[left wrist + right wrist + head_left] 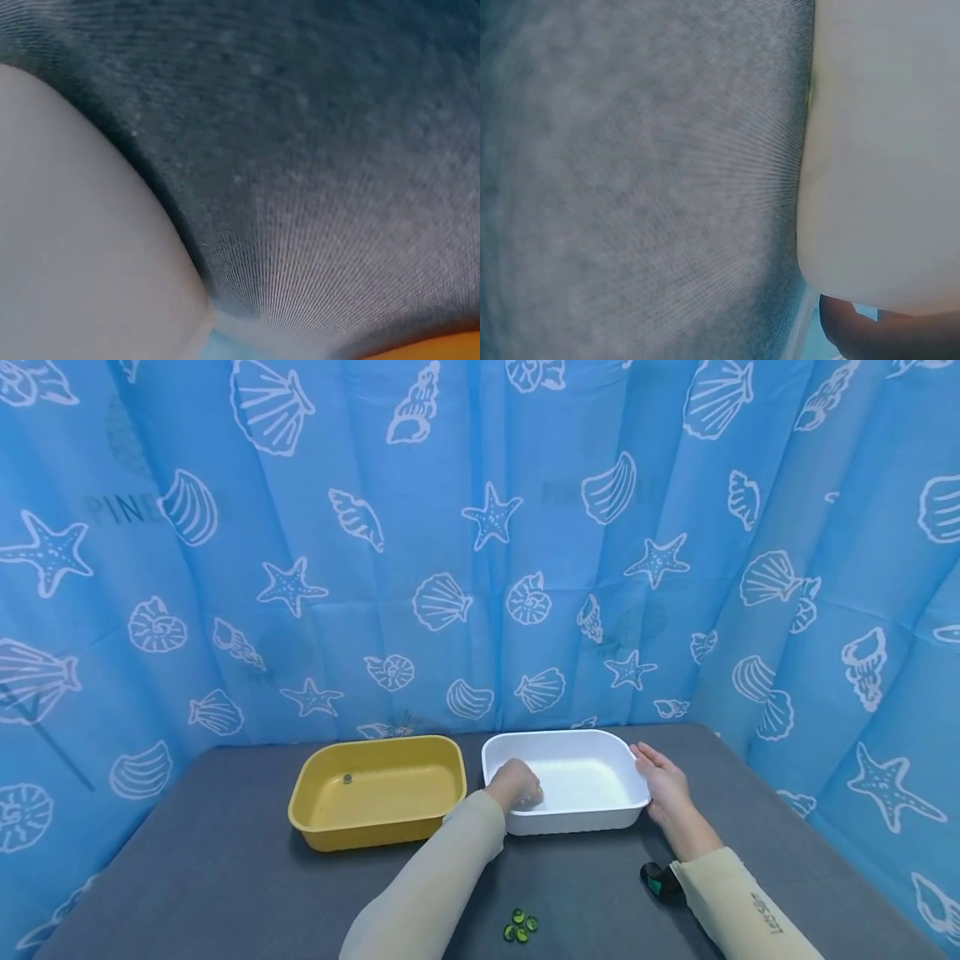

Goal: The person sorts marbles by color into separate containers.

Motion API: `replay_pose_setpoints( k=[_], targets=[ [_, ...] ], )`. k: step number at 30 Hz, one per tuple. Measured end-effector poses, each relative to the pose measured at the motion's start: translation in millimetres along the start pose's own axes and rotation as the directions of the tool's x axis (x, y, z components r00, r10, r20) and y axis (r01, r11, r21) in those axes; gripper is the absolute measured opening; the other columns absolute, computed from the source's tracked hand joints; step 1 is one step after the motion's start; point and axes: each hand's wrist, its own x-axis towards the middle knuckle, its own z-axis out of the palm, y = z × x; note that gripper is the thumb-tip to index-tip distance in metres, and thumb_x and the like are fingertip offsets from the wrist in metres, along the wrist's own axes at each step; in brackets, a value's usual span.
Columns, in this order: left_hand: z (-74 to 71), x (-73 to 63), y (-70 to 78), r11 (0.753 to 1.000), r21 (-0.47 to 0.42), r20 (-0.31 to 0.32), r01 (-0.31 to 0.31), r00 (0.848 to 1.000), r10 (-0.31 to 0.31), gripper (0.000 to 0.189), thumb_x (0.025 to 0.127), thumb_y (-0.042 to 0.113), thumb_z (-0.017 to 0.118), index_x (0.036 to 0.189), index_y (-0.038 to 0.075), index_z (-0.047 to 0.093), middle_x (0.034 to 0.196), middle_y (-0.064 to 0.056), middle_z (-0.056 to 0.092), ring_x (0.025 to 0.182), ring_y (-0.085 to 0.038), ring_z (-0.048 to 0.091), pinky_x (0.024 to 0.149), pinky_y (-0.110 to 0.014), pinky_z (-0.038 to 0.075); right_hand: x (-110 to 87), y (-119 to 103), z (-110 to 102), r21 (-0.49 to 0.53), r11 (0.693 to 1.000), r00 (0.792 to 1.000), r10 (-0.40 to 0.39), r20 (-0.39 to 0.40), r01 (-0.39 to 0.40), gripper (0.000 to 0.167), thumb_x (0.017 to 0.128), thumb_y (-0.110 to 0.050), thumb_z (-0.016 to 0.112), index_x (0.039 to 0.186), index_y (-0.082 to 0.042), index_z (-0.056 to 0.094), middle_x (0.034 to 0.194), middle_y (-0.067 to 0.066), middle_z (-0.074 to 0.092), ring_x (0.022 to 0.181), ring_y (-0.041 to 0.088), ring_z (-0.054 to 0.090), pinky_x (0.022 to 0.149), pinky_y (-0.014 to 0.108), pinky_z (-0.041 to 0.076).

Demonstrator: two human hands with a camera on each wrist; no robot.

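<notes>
a person's two arms stretch over the grey tabletop [225, 860] in front of me, both in pale sleeves. the left hand [515, 782] dips over the near left corner of a white tray [573, 820], its fingers bent and pointing down inside. a small yellowish bit shows right by the fingertips, too tiny to make out, and i cannot tell whether the fingers are clamped on anything. the right hand [663, 781] is at the other end of the same tray, touching its right side near the rim; its fingers point up and inward there, though i cannot tell whether they grip the wall or just lie against it.

the white tray sits upright at the back of the tabletop. just left of it, with a narrow gap between, stands a yellow tray [367, 837], also upright, with a small dark round thing [347, 778] inside toward its left end. nearer the person, between the two forearms, four green pieces [521, 935] with a glassy shine lie in a tight cluster on the tabletop. a black object [660, 882] with a green patch is beside the right sleeve [738, 893], which carries some dark lettering. behind everything hangs a blue curtain [405, 552] printed with white shells and starfish.
</notes>
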Motion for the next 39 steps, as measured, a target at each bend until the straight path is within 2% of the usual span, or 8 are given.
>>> replay_pose_setpoints(
  k=[2, 5, 9, 13, 20, 27, 32, 39],
  targets=[
    [-3.4, -2.2, -1.0, 0.991, -0.130, -0.012, -0.008, 1.000, 0.007, 0.013, 0.083, 0.012, 0.077, 0.093, 0.005, 0.073, 0.087, -0.004, 0.064, 0.080, -0.017, 0.059, 0.076, -0.028, 0.052, -0.5, -0.9, 1.3, -0.005, 1.000, 1.000, -0.001, 0.002, 0.001, 0.050, 0.105, -0.012, 0.040, 0.154, -0.008, 0.025, 0.154, 0.011, 0.031, 0.142, 0.025, 0.028, 0.112, 0.037, 0.028],
    [-9.3, -5.5, -2.5, 0.944, -0.323, -0.058, -0.060, 0.997, 0.044, 0.014, 0.086, 0.011, 0.074, 0.098, 0.005, 0.070, 0.090, -0.004, 0.062, 0.081, -0.016, 0.058, 0.077, -0.030, 0.051, -0.2, -0.5, 2.6, -0.007, 1.000, 1.000, 0.001, -0.009, -0.001, 0.050, 0.105, -0.012, 0.039, 0.153, -0.008, 0.026, 0.154, 0.011, 0.032, 0.142, 0.025, 0.029, 0.112, 0.037, 0.029],
    [-21.1, -10.9, -1.7, 0.882, -0.451, -0.128, -0.134, 0.988, 0.084, 0.018, 0.090, 0.012, 0.070, 0.106, 0.005, 0.070, 0.097, -0.005, 0.064, 0.090, -0.018, 0.059, 0.083, -0.033, 0.051, 0.3, -0.7, 3.4, -0.002, 1.000, 1.000, -0.010, -0.018, 0.010, 0.049, 0.105, -0.009, 0.039, 0.153, -0.006, 0.027, 0.154, 0.012, 0.032, 0.141, 0.026, 0.030, 0.112, 0.037, 0.029],
    [-32.7, -23.6, -5.7, 0.845, -0.509, -0.168, -0.164, 0.982, 0.089, 0.017, 0.092, 0.014, 0.068, 0.107, 0.007, 0.069, 0.096, -0.003, 0.062, 0.091, -0.018, 0.057, 0.085, -0.035, 0.051, 0.5, -0.7, 4.4, -0.007, 1.000, 1.000, -0.009, -0.010, 0.009, 0.049, 0.105, -0.008, 0.038, 0.153, -0.006, 0.026, 0.154, 0.013, 0.031, 0.142, 0.026, 0.029, 0.112, 0.038, 0.028],
    [-41.6, -58.1, -17.7, 0.830, -0.504, -0.169, -0.239, 0.970, 0.177, 0.015, 0.092, 0.013, 0.068, 0.104, 0.004, 0.070, 0.092, -0.003, 0.061, 0.084, -0.016, 0.053, 0.077, -0.030, 0.050, -0.5, -1.0, 1.7, -0.002, 1.000, 1.000, 0.009, -0.011, -0.009, 0.050, 0.105, -0.009, 0.038, 0.154, -0.007, 0.025, 0.154, 0.012, 0.030, 0.142, 0.024, 0.028, 0.112, 0.036, 0.028],
    [-45.6, -90.6, -36.0, 0.829, -0.490, -0.097, -0.271, 0.961, 0.257, 0.015, 0.090, 0.010, 0.069, 0.102, 0.001, 0.069, 0.083, -0.003, 0.057, 0.077, -0.015, 0.049, 0.067, -0.026, 0.044, 1.3, -1.2, 1.2, -0.009, 1.000, 1.000, 0.013, -0.015, -0.013, 0.050, 0.105, -0.010, 0.038, 0.154, -0.008, 0.025, 0.155, 0.011, 0.030, 0.142, 0.024, 0.028, 0.112, 0.036, 0.028],
    [-42.3, -112.9, -50.6, 0.830, -0.457, 0.002, -0.321, 0.932, 0.361, 0.017, 0.090, 0.010, 0.069, 0.102, -0.002, 0.068, 0.080, -0.001, 0.057, 0.075, -0.013, 0.049, 0.064, -0.023, 0.041, 1.6, -1.6, 0.0, 0.000, 1.000, 1.000, 0.015, -0.009, -0.015, 0.050, 0.105, -0.010, 0.038, 0.154, -0.008, 0.024, 0.155, 0.011, 0.029, 0.142, 0.024, 0.027, 0.113, 0.036, 0.027],
    [-39.3, -127.0, -70.5, 0.826, -0.475, 0.196, -0.304, 0.878, 0.436, 0.021, 0.090, 0.007, 0.069, 0.107, -0.004, 0.068, 0.080, 0.002, 0.058, 0.073, -0.009, 0.050, 0.063, -0.019, 0.042, 0.2, -2.3, 3.7, -0.004, 1.000, 1.000, 0.020, -0.020, -0.020, 0.050, 0.105, -0.010, 0.038, 0.153, -0.008, 0.025, 0.155, 0.011, 0.030, 0.142, 0.025, 0.029, 0.112, 0.036, 0.029]
  ],
)
